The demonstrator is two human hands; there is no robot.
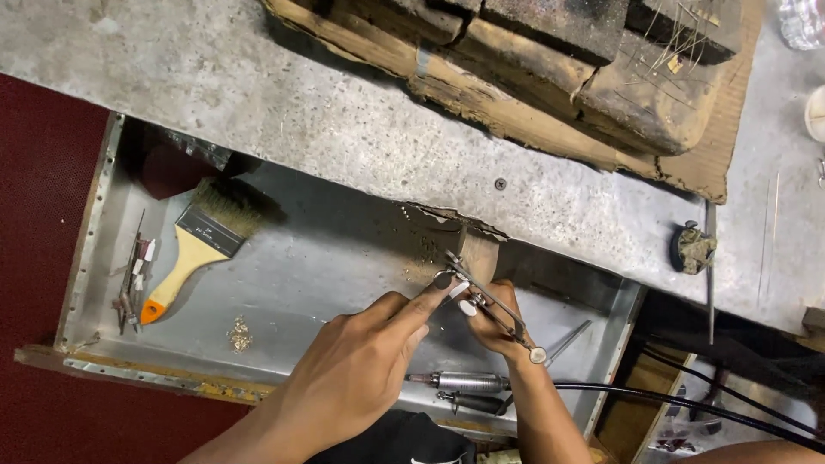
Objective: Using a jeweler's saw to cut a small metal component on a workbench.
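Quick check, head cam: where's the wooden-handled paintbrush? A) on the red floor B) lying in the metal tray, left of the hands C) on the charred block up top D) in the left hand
B: the paintbrush lies flat in the metal tray, well left of both hands, which are busy with a small metal tool.

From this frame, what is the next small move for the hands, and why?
Probably a short sawing stroke: the right hand grips the metal saw frame at the wooden bench peg, the left hand pinches a small piece beside it, and filings lie in the metal tray.
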